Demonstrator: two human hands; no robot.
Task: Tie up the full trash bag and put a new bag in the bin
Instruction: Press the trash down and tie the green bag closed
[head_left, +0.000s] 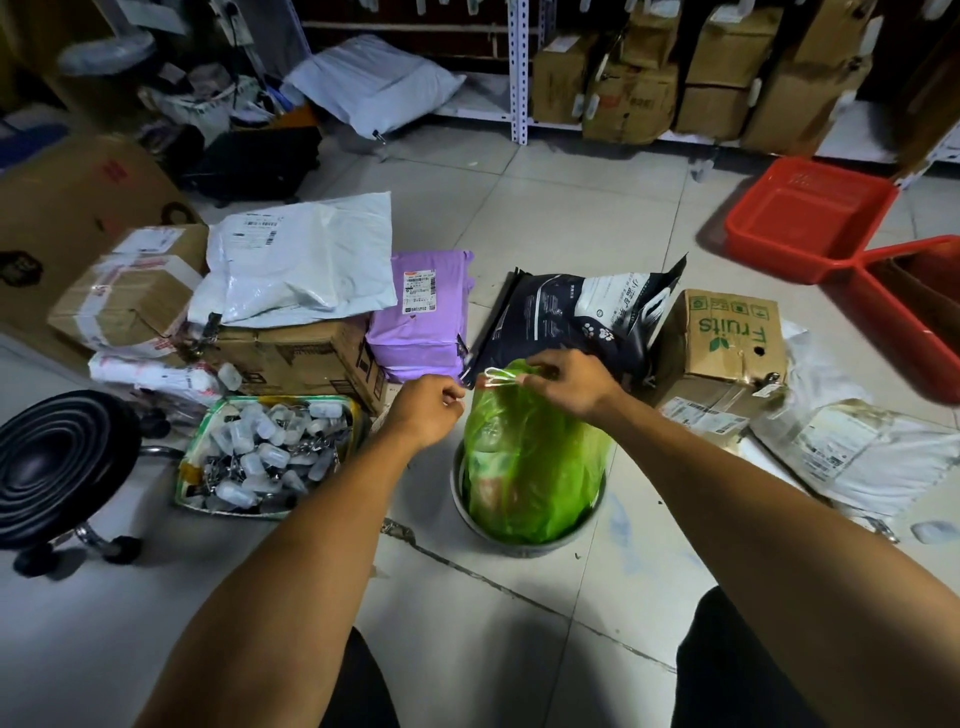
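A full green trash bag (530, 467) stands in a small round metal bin (524, 543) on the tiled floor. Its top is gathered, with a white drawstring (500, 378) looped there. My right hand (569, 384) pinches the drawstring and the bag's top from the right. My left hand (428, 408) is closed just left of the bag's top; a strand of the string seems to run to its fingertips, but I cannot tell for sure. No new bag is in view.
A green tray (270, 452) of small clips and bottles lies left of the bin. Parcels and cardboard boxes (296, 358) crowd behind it, a fruits box (727, 343) at right. A black stool (57, 462) stands far left, red baskets (810, 218) far right.
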